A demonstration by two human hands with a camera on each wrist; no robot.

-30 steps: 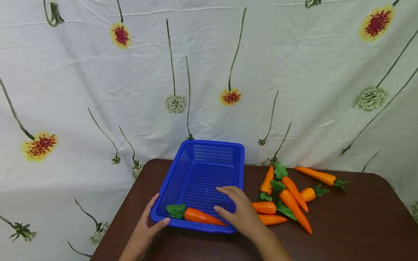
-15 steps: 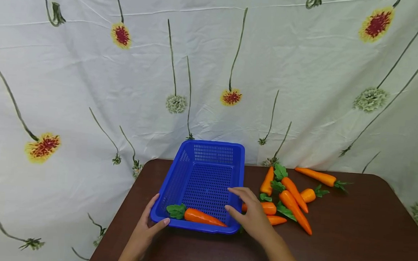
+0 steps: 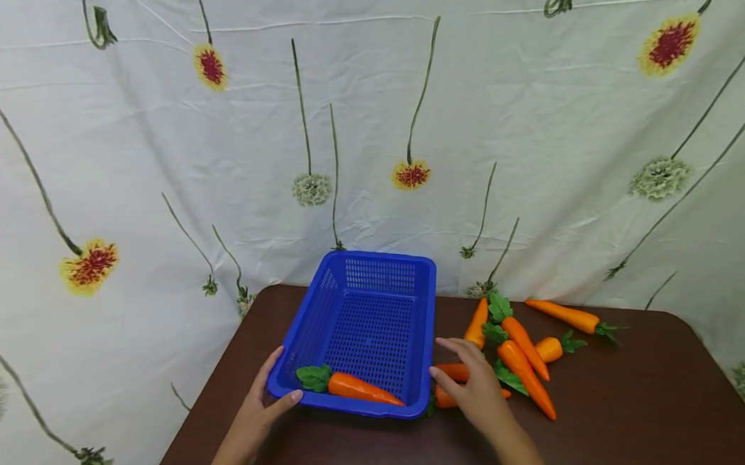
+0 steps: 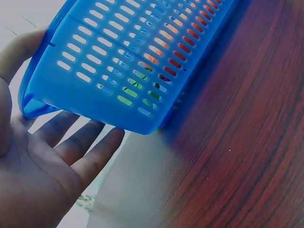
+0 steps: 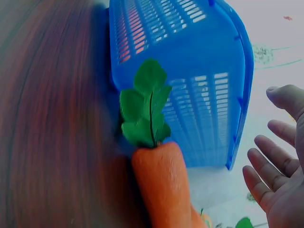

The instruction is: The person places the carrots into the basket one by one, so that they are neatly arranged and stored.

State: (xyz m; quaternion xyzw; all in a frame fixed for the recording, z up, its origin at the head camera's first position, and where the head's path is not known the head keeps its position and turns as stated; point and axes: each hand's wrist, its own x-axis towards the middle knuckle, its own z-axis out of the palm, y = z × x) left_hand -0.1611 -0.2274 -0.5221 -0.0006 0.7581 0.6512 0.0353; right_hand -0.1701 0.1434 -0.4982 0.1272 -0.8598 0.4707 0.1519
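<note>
One orange plastic carrot point(image 3: 363, 388) lies in the blue perforated plastic basket point(image 3: 370, 278), which my left hand point(image 3: 259, 410) grips at its corner. My right hand point(image 3: 475, 388), fingers spread and holding nothing, hovers over the loose carrots point(image 3: 521, 355) right of the basket, all yet to go in.

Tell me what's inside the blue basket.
One orange carrot with green leaves lies along the near wall of the blue basket. The rest of its mesh floor shows bare; the near wall hides the strip right behind it.
</note>
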